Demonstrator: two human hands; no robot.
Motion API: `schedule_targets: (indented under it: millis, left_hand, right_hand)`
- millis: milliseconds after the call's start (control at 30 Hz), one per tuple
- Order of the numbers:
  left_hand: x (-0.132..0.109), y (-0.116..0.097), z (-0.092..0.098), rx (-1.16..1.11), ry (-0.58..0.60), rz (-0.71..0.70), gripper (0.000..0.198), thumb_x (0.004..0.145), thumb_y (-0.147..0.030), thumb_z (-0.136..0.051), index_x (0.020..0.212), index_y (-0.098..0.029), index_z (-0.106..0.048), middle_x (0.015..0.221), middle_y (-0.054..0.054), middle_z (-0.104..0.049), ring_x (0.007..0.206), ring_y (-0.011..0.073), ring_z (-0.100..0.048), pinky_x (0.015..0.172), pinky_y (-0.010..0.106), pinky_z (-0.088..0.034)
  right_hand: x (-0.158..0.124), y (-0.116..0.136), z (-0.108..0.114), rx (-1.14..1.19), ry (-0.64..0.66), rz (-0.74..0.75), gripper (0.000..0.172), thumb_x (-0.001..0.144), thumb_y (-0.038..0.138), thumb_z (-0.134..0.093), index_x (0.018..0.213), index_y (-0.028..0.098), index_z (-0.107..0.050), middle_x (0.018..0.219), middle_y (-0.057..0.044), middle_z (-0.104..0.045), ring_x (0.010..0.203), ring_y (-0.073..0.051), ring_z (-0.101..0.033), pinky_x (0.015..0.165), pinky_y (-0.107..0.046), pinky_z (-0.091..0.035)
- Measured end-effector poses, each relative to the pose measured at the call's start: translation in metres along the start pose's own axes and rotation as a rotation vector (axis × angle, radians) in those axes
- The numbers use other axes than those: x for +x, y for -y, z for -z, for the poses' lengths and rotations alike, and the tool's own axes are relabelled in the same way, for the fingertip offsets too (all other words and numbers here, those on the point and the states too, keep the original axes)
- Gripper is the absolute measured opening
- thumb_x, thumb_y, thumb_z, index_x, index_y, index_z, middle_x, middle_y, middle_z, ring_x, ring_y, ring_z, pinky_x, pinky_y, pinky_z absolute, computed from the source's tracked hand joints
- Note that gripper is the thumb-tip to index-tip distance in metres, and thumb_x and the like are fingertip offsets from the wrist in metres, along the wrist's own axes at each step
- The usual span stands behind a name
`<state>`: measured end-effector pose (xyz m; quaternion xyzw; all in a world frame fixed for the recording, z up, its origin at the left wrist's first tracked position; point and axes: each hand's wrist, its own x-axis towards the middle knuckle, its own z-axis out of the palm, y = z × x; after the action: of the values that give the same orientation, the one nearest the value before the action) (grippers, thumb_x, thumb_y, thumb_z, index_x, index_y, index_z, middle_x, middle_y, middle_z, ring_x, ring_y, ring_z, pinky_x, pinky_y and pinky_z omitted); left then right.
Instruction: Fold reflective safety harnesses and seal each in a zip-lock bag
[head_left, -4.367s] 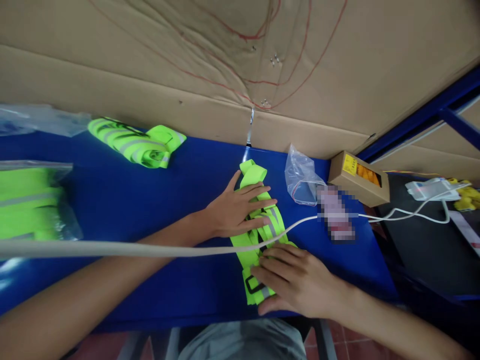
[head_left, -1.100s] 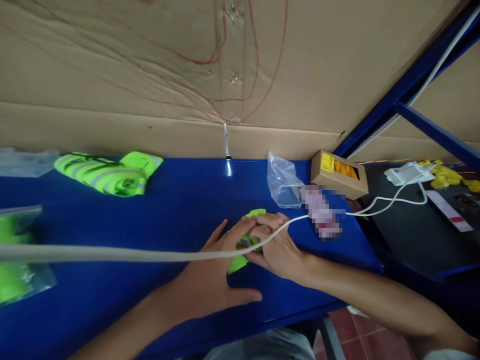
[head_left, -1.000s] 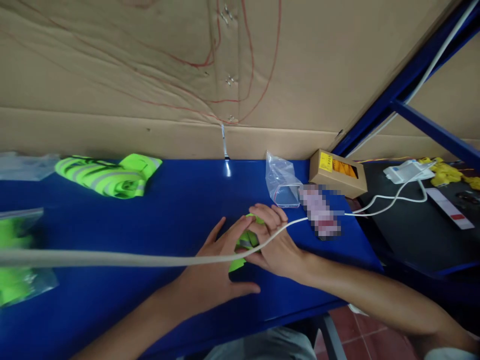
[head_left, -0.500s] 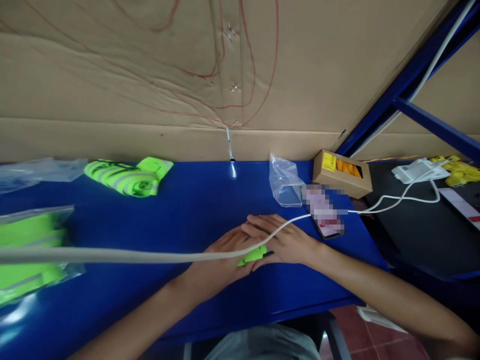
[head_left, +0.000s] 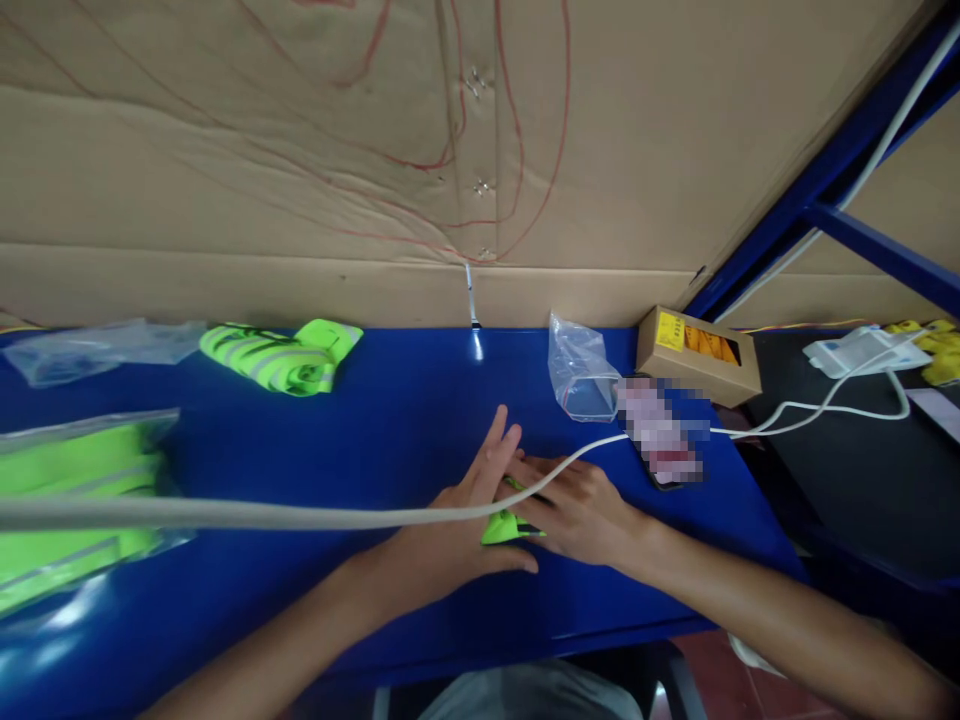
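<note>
On the blue table, near its front edge, a folded neon-green strap bundle lies squeezed between my two hands, only a small corner of it showing. My left hand rests on edge against its left side, fingers straight and together, thumb laid along the tabletop below it. My right hand lies flat over the bundle's right side, fingers spread a little and touching my left fingers. A white cable runs across the view in front of both hands and on to the right. Just beyond my right hand lies a phone, its screen blurred out, beside a small clear plastic bag and a brown cardboard box with a yellow label whose print is too small for me to read. Farther left sit another rolled green reflective vest, an empty clear bag and a bagged green vest. Cardboard sheeting scrawled with red lines backs the table.
</note>
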<state>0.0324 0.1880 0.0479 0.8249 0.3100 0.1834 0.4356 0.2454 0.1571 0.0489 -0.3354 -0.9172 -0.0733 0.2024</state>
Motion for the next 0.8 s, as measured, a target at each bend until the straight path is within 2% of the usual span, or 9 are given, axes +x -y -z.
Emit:
schedule_targets:
  millis: [100, 233, 400, 500, 567, 633, 700, 800]
  left_hand:
    - [0.002, 0.000, -0.004, -0.156, -0.027, 0.075, 0.141, 0.070, -0.031, -0.091, 0.156, -0.046, 0.020, 0.171, 0.015, -0.001, 0.147, 0.0400, -0.039, 0.113, 0.061, -0.046]
    - [0.006, 0.000, -0.007, -0.368, -0.072, 0.057, 0.142, 0.073, -0.031, -0.090, 0.154, -0.044, 0.026, 0.171, 0.016, 0.001, 0.147, 0.0359, -0.040, 0.115, 0.055, -0.046]
    - [0.011, -0.011, 0.004, -0.333, -0.016, -0.020, 0.135, 0.074, -0.027, -0.088, 0.157, -0.043, 0.017, 0.171, 0.013, 0.007, 0.150, 0.0324, -0.037, 0.116, 0.053, -0.047]
    - [0.007, -0.024, 0.023, -0.273, -0.012, -0.063, 0.134, 0.072, -0.027, -0.089, 0.160, -0.039, 0.011, 0.171, 0.016, -0.004, 0.151, 0.0338, -0.034, 0.115, 0.056, -0.047]
    - [-0.001, -0.028, 0.039, -0.203, -0.044, -0.094, 0.122, 0.075, -0.026, -0.087, 0.161, -0.036, -0.001, 0.168, 0.016, -0.020, 0.150, 0.0330, -0.037, 0.117, 0.056, -0.045]
    - [-0.014, -0.024, 0.055, -0.119, -0.128, -0.066, 0.094, 0.086, -0.026, -0.077, 0.159, -0.035, -0.018, 0.162, 0.014, -0.038, 0.146, 0.0294, -0.044, 0.118, 0.053, -0.045]
    - [-0.033, -0.013, 0.069, -0.063, -0.257, 0.017, 0.068, 0.095, -0.028, -0.065, 0.154, -0.033, -0.031, 0.153, 0.012, -0.050, 0.139, 0.0255, -0.053, 0.117, 0.049, -0.047]
    - [-0.067, 0.013, 0.091, 0.009, -0.460, 0.137, 0.047, 0.099, -0.033, -0.058, 0.145, -0.027, -0.046, 0.140, 0.012, -0.061, 0.127, 0.0227, -0.062, 0.111, 0.044, -0.052]
  right_hand:
    - [-0.002, 0.001, -0.001, -0.001, -0.048, 0.013, 0.037, 0.097, 0.018, -0.049, 0.131, 0.015, -0.063, 0.137, -0.009, -0.067, 0.109, -0.023, -0.070, 0.084, -0.033, -0.060]
    - [-0.005, -0.001, -0.001, 0.042, -0.074, -0.002, 0.037, 0.096, 0.017, -0.052, 0.130, 0.017, -0.065, 0.128, -0.009, -0.072, 0.108, -0.022, -0.071, 0.086, -0.032, -0.059]
    - [-0.009, -0.005, 0.002, 0.141, -0.075, -0.038, 0.031, 0.095, 0.019, -0.052, 0.119, 0.020, -0.071, 0.116, -0.009, -0.077, 0.104, -0.024, -0.074, 0.086, -0.033, -0.060]
    - [-0.012, -0.006, 0.007, 0.201, -0.072, -0.070, 0.028, 0.097, 0.022, -0.055, 0.122, 0.021, -0.068, 0.118, -0.009, -0.077, 0.105, -0.024, -0.075, 0.086, -0.034, -0.061]
    - [-0.014, -0.007, 0.009, 0.241, -0.093, -0.124, 0.029, 0.097, 0.022, -0.057, 0.125, 0.023, -0.066, 0.120, -0.009, -0.076, 0.105, -0.023, -0.075, 0.086, -0.032, -0.061]
    - [-0.017, -0.008, 0.009, 0.287, -0.110, -0.190, 0.032, 0.096, 0.020, -0.060, 0.128, 0.026, -0.063, 0.120, -0.007, -0.076, 0.104, -0.022, -0.076, 0.087, -0.032, -0.061]
    - [-0.018, -0.010, 0.009, 0.336, -0.125, -0.256, 0.034, 0.094, 0.021, -0.064, 0.127, 0.028, -0.062, 0.119, -0.005, -0.077, 0.104, -0.023, -0.076, 0.088, -0.032, -0.061]
    - [-0.017, -0.009, 0.006, 0.407, -0.159, -0.335, 0.031, 0.092, 0.024, -0.068, 0.123, 0.028, -0.064, 0.116, -0.003, -0.078, 0.102, -0.023, -0.077, 0.089, -0.031, -0.061]
